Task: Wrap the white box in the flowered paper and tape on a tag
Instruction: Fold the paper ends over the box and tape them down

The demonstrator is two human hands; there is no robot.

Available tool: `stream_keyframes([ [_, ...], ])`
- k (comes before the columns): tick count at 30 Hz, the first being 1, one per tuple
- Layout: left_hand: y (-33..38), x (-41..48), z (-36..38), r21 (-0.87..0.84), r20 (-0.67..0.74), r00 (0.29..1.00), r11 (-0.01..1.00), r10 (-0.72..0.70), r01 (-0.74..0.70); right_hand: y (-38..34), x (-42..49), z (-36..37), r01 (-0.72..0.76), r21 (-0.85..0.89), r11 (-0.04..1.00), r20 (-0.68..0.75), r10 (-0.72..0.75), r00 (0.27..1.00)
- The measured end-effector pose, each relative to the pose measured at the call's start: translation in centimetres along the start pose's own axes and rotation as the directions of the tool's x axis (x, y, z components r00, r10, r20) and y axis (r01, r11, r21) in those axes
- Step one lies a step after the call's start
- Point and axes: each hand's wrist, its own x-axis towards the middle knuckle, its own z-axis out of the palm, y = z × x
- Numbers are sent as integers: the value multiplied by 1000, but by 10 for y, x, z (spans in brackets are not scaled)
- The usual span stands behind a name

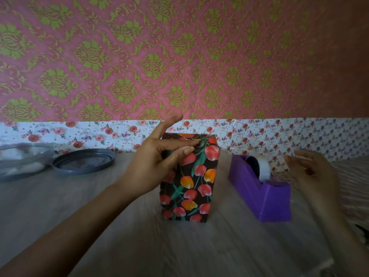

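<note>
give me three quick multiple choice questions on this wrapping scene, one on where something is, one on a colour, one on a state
1. Where is the tape dispenser relative to the wrapped box?
A. left of it
B. right of it
C. on top of it

2. What colour is the tape dispenser?
A. purple
B. green
C. white

3. How is the wrapped box placed?
A. lying flat
B. leaning on the tape dispenser
C. standing upright

Answers:
1 B, it sits on the table to the box's right, apart from it.
2 A, its body is plainly purple.
3 C, it stands on end, with the left hand touching its upper part.
</note>
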Motion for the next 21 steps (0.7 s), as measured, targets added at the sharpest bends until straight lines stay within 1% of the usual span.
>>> stream_keyframes([
  [1,0,1,1,-18,8,1000,1000,-18,18,8,6,-6,-47,-102,994,44,52,998],
  [2,1,3,1,-23,10,999,999,-34,34,14,9,-9,-90,-177,980,125,113,986],
  [4,1,5,2,-31,7,999,998,-52,52,20,14,-10,-151,-258,954,290,225,930],
  [5,1,6,2,-46,7,998,997,-61,61,21,17,-9,-172,-279,945,324,261,909],
  [10,0,5,3,-83,3,997,994,-78,78,27,35,1,-308,-225,924,297,366,882],
  [11,0,5,3,-81,0,997,993,-81,81,28,36,3,-344,-182,921,281,384,880],
  [12,1,5,3,-82,-4,996,993,-84,83,29,37,5,-403,-99,910,262,415,871],
  [14,0,5,4,-91,-8,997,993,-82,81,34,36,8,-515,107,850,256,477,841],
  [16,-1,4,4,-89,-22,996,993,-82,80,42,31,13,-573,253,780,259,516,817],
  [18,-1,4,5,-85,-26,997,993,-79,76,45,23,17,-574,385,723,223,531,818],
  [20,-1,4,6,-88,-27,996,993,-82,79,44,16,17,-538,526,659,188,527,829],
  [21,0,4,7,-92,-27,996,993,-83,80,41,12,15,-526,588,614,197,522,830],
])
